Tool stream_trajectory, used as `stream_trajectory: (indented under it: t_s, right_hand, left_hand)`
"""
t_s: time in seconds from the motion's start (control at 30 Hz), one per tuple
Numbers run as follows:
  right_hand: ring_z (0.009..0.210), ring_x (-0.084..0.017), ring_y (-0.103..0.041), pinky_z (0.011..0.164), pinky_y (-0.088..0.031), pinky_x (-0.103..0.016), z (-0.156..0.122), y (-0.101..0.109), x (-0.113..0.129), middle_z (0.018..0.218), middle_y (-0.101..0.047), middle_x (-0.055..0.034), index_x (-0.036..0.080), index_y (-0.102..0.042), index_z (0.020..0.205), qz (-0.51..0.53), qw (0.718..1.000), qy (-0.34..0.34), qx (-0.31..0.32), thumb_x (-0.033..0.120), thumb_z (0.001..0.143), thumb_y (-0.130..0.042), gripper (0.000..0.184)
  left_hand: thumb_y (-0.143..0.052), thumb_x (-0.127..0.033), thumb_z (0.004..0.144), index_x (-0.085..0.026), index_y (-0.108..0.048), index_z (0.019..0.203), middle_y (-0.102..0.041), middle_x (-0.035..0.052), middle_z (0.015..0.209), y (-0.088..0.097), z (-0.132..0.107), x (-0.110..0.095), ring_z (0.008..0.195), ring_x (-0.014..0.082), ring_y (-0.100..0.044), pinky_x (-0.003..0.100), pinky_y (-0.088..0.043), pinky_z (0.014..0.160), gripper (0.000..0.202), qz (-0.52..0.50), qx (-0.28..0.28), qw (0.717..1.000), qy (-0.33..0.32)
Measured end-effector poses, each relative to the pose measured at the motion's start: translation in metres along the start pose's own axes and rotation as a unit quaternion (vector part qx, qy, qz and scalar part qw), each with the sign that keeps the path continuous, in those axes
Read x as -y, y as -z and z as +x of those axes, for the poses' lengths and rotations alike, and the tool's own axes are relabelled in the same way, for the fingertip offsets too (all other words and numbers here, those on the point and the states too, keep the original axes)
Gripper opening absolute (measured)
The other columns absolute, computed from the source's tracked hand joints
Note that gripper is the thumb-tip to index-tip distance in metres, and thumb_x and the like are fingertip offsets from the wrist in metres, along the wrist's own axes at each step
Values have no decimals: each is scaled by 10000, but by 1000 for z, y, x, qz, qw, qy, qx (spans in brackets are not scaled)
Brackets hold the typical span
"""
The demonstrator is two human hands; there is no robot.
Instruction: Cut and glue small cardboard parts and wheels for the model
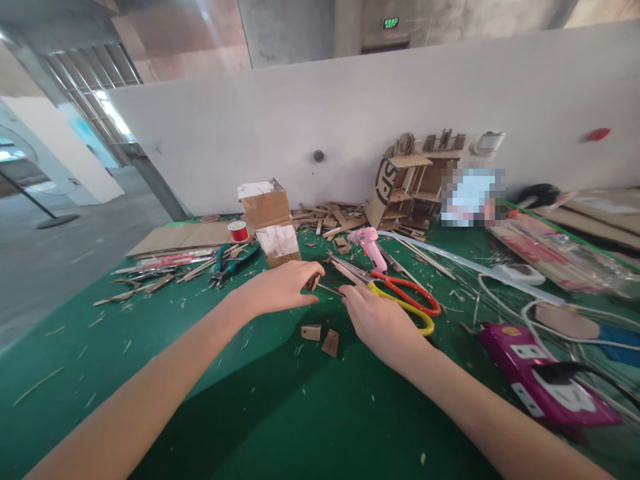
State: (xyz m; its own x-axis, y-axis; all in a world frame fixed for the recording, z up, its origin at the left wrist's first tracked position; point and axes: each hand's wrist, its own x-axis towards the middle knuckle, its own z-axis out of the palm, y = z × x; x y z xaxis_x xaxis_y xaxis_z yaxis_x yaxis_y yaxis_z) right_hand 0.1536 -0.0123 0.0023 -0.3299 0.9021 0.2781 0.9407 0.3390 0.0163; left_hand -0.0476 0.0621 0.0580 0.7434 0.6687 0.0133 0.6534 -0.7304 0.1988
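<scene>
My left hand (280,287) is closed on a small brown cardboard piece (313,282), held between thumb and fingers above the table. Just to its right, my right hand (377,317) pinches a thin stick (329,289) that points toward the cardboard piece. Scissors (407,297) with one orange and one yellow handle lie right beside my right hand, which partly covers them. Two small cardboard pieces, one pale (311,332) and one brown (331,343), lie on the green table (280,413) below my hands.
A pink glue gun (373,248), a cardboard box (267,217), green-handled pliers (233,265) and a red thread spool (238,231) lie beyond my hands. A cardboard shelf model (383,193) stands at the wall. A purple power strip (545,380) with cords sits at right.
</scene>
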Motion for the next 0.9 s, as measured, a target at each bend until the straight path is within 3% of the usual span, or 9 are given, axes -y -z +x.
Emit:
stream_trajectory:
  t_s: [0.17,0.33,0.43,0.53,0.63,0.7,0.73,0.83,0.9]
  right_hand:
    - [830,-243,-686,614,-461,-304,0,3,2,1058,-699,-113,173,-544,1133,175,982,-49,-45,208,991,-360,234]
    - [860,-208,-655,709,-489,-295,0,5,2,958,-687,-80,192,-558,1007,349,930,-31,-111,222,966,-418,149]
    - [849,-210,-649,738,-479,-309,0,5,0,952,-689,-81,193,-581,965,357,922,-26,-150,226,960,-422,163]
    - [760,-199,-628,681,-456,-300,0,7,-2,861,-685,-69,190,-605,919,366,916,-33,-158,241,954,-418,197]
    - [590,-151,-522,536,-376,-265,1,10,-3,694,-599,-18,186,-616,873,432,894,-62,-102,289,946,-429,226]
    - [486,-113,-389,457,-293,-242,1,13,-4,579,-453,39,187,-604,833,524,845,-95,-42,355,929,-459,242]
    - [458,-96,-315,432,-251,-229,1,14,-5,548,-366,67,189,-588,811,583,805,-115,-6,394,915,-481,254]
    - [456,-70,-145,398,-135,-195,1,16,-7,547,-210,112,198,-529,781,735,648,-168,108,487,853,-561,300]
    - [476,-66,-110,395,-98,-187,1,17,-7,568,-220,113,201,-505,776,778,580,-182,158,496,814,-611,316]
  left_hand:
    - [-602,-383,859,-196,-566,1204,-571,-9,748,15,-5,-1,641,135,-535,260,-432,594,394,-121,-38,992,-23]
    - [-686,-503,785,-262,-651,1169,-587,55,1078,21,-7,-2,835,156,-561,276,-474,686,454,-146,-96,983,-51]
    - [-701,-493,778,-248,-652,1191,-652,54,1055,19,-5,-7,862,167,-597,284,-499,724,482,-199,-76,975,-59]
    - [-707,-474,780,-210,-640,1230,-712,53,932,15,-3,-13,810,180,-628,291,-515,697,526,-235,-76,967,-55]
    - [-730,-439,769,-185,-632,1250,-734,66,963,11,-2,-17,811,183,-644,304,-523,724,553,-222,-97,968,-66]
    - [-733,-418,772,-198,-630,1254,-738,62,987,10,-2,-20,801,178,-649,315,-524,748,539,-189,-108,973,-78]
    - [-729,-409,779,-208,-628,1258,-738,62,1006,10,-3,-21,806,178,-653,321,-525,761,529,-175,-112,975,-85]
    - [-711,-377,804,-224,-606,1285,-725,69,1102,10,-5,-23,897,192,-669,335,-528,817,515,-148,-116,976,-108]
    - [-712,-355,808,-220,-599,1291,-711,71,1156,10,-6,-24,954,195,-669,335,-525,852,514,-141,-112,977,-118]
